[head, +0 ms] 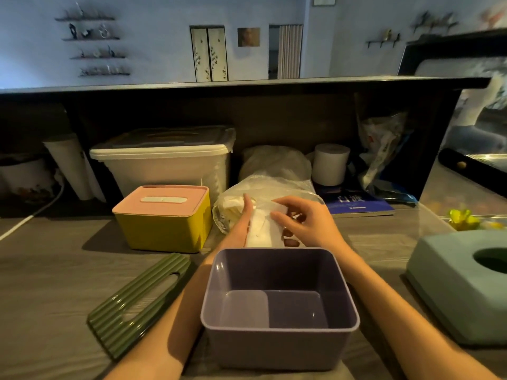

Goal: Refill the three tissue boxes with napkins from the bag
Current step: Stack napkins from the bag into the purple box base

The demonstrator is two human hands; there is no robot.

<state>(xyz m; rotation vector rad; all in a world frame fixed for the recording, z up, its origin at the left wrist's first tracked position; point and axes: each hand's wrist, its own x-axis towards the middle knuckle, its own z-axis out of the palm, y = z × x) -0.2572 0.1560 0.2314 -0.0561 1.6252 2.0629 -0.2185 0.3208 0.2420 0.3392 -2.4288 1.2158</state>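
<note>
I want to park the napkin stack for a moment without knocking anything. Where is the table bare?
Bare table lies left of the green lid, in front of the yellow box. A narrower strip runs between the purple box and the teal box. Around the bag and both hands it is crowded.

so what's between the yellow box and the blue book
In the head view, the clear napkin bag lies between the yellow box and the blue book, with both hands holding napkins there.
</note>
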